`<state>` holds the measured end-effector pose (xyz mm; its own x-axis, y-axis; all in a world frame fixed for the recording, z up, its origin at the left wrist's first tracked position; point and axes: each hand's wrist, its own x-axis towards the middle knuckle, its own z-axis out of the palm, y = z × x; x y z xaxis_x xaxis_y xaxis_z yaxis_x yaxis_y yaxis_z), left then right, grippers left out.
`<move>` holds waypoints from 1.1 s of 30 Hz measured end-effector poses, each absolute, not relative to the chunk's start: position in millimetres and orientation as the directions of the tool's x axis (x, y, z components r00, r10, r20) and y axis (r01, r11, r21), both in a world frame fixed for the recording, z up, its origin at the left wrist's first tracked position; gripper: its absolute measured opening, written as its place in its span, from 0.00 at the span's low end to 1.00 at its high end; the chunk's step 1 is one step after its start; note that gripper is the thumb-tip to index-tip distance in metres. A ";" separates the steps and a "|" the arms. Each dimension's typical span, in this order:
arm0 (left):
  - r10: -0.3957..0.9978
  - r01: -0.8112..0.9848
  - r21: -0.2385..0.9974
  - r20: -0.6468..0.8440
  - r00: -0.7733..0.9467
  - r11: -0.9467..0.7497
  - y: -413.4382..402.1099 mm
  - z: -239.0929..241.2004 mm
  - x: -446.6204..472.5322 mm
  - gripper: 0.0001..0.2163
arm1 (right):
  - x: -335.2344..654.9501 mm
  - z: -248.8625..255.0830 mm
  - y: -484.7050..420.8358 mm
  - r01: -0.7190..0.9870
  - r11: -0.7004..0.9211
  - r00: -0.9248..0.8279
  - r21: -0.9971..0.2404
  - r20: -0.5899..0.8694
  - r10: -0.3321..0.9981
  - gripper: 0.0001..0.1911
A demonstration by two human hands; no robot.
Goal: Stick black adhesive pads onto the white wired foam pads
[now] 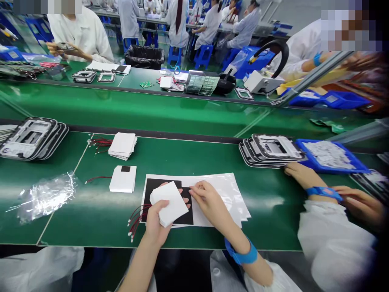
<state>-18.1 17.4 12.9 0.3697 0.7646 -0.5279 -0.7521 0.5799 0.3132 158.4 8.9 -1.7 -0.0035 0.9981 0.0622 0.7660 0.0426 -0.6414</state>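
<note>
My left hand (156,225) grips a small stack of white square pads (168,202) with red and black wires (136,221) hanging out to the left. It holds the stack over a black sheet (152,187) that lies on a white sheet (225,190). My right hand (209,200) rests on those sheets, its fingertips pinched at the black sheet's edge right next to the stack. A blue wrist strap (241,255) circles my right wrist.
A single white pad with a black patch (123,178) and a pile of white pads (122,145) lie to the left, beside crumpled clear plastic (45,196). Stacked frames (32,138) sit at far left. A co-worker's hand (300,173) reaches other stacked frames (272,149) beside a blue tray (330,156).
</note>
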 end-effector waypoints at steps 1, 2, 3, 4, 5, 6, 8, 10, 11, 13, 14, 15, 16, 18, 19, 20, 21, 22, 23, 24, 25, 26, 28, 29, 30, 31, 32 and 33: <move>0.770 -0.753 0.321 -0.524 0.364 0.574 16.6 11.8 -17.2 0.32 | 157.4 -0.2 11.3 0.752 0.017 0.020 -0.659 0.048 0.999 0.12; 0.774 -0.753 0.328 -0.521 0.359 0.570 15.9 11.1 -16.8 0.32 | 156.2 0.3 13.8 0.735 -0.018 0.056 -0.678 0.034 0.998 0.10; 0.776 -0.751 0.335 -0.520 0.356 0.569 15.3 10.9 -16.6 0.32 | 154.5 -0.2 16.2 0.718 -0.058 0.099 -0.694 0.019 0.995 0.09; 0.777 -0.747 0.343 -0.520 0.354 0.570 14.8 10.8 -16.4 0.32 | 152.3 -1.4 18.4 0.701 -0.096 0.141 -0.706 0.005 0.990 0.08; 0.779 -0.741 0.352 -0.519 0.353 0.571 14.4 10.9 -16.2 0.33 | 149.9 -3.1 20.3 0.690 -0.126 0.176 -0.713 -0.003 0.984 0.07; 0.780 -0.737 0.362 -0.518 0.350 0.571 14.1 11.1 -16.0 0.33 | 147.3 -5.0 21.7 0.685 -0.144 0.202 -0.714 -0.004 0.979 0.07; 0.785 -0.731 0.382 -0.520 0.336 0.566 13.6 11.4 -15.5 0.33 | 143.0 -7.8 22.9 0.685 -0.151 0.225 -0.712 0.010 0.974 0.08; 0.787 -0.729 0.397 -0.532 0.312 0.557 13.3 12.0 -15.4 0.34 | 141.6 -8.0 22.1 0.686 -0.137 0.225 -0.715 0.030 0.974 0.08; 0.785 -0.727 0.402 -0.541 0.303 0.557 13.2 12.4 -15.5 0.34 | 142.3 -6.9 21.1 0.682 -0.120 0.211 -0.722 0.037 0.977 0.08; 0.778 -0.720 0.406 -0.554 0.295 0.563 13.0 13.9 -16.3 0.34 | 146.6 -2.6 19.0 0.659 -0.071 0.154 -0.749 0.042 0.987 0.08; 0.775 -0.717 0.407 -0.558 0.295 0.566 12.8 14.9 -16.7 0.33 | 149.5 0.0 18.3 0.640 -0.044 0.119 -0.767 0.041 0.992 0.08; 0.772 -0.714 0.407 -0.562 0.296 0.570 12.5 16.0 -17.0 0.33 | 152.5 2.4 17.9 0.616 -0.021 0.085 -0.788 0.040 0.996 0.08; 0.770 -0.712 0.407 -0.565 0.295 0.572 12.2 17.1 -17.2 0.33 | 155.5 4.2 18.1 0.590 -0.002 0.058 -0.808 0.039 0.998 0.08; 0.773 -0.713 0.413 -0.566 0.288 0.567 11.9 18.8 -17.1 0.34 | 160.9 5.3 20.2 0.534 0.016 0.029 -0.846 0.037 0.999 0.07; 0.776 -0.712 0.418 -0.562 0.285 0.564 12.0 19.2 -16.8 0.34 | 163.5 4.4 22.0 0.504 0.017 0.025 -0.864 0.034 0.999 0.07; 0.780 -0.710 0.425 -0.557 0.285 0.562 12.3 19.2 -16.6 0.34 | 166.4 3.0 24.1 0.474 0.011 0.031 -0.881 0.029 0.999 0.06; 0.786 -0.709 0.433 -0.550 0.283 0.557 12.8 18.9 -16.6 0.34 | 169.8 1.4 26.1 0.443 -0.001 0.047 -0.897 0.022 0.999 0.06; 0.790 -0.705 0.441 -0.544 0.283 0.556 13.4 18.5 -16.8 0.34 | 173.9 0.3 27.9 0.412 -0.018 0.072 -0.911 0.012 0.997 0.06; 0.793 -0.700 0.447 -0.538 0.287 0.557 13.9 18.2 -17.5 0.34 | 178.5 0.1 29.0 0.383 -0.039 0.106 -0.923 0.002 0.994 0.07; 0.795 -0.697 0.449 -0.531 0.294 0.559 14.2 18.2 -18.4 0.34 | 183.3 1.4 29.0 0.360 -0.058 0.144 -0.931 -0.006 0.989 0.09; 0.794 -0.692 0.448 -0.521 0.313 0.566 14.0 18.7 -19.5 0.34 | 187.8 4.5 27.5 0.333 -0.080 0.186 -0.940 -0.018 0.982 0.10; 0.793 -0.684 0.445 -0.503 0.344 0.579 13.2 19.7 -20.7 0.33 | 191.5 9.4 24.3 0.293 -0.104 0.225 -0.950 -0.037 0.974 0.11; 0.785 -0.663 0.431 -0.436 0.440 0.612 9.0 23.6 -22.5 0.33 | 194.5 24.2 12.7 0.182 -0.158 0.272 -0.970 -0.105 0.957 0.11; 0.779 -0.654 0.425 -0.392 0.490 0.625 5.5 26.3 -22.7 0.32 | 193.5 33.2 4.9 0.120 -0.185 0.271 -0.975 -0.147 0.951 0.11; 0.771 -0.646 0.421 -0.346 0.534 0.637 1.2 29.3 -22.5 0.31 | 190.9 42.8 -3.4 0.071 -0.206 0.248 -0.976 -0.183 0.951 0.11; 0.764 -0.639 0.420 -0.306 0.568 0.644 -3.8 32.5 -21.8 0.30 | 187.2 52.4 -11.7 0.041 -0.220 0.207 -0.975 -0.207 0.956 0.10; 0.759 -0.632 0.428 -0.274 0.591 0.646 -9.1 35.6 -20.9 0.27 | 182.6 61.7 -19.4 0.032 -0.222 0.160 -0.974 -0.215 0.963 0.09; 0.754 -0.620 0.445 -0.250 0.607 0.646 -14.6 38.6 -20.0 0.25 | 177.6 70.2 -26.1 0.028 -0.220 0.116 -0.975 -0.216 0.970 0.08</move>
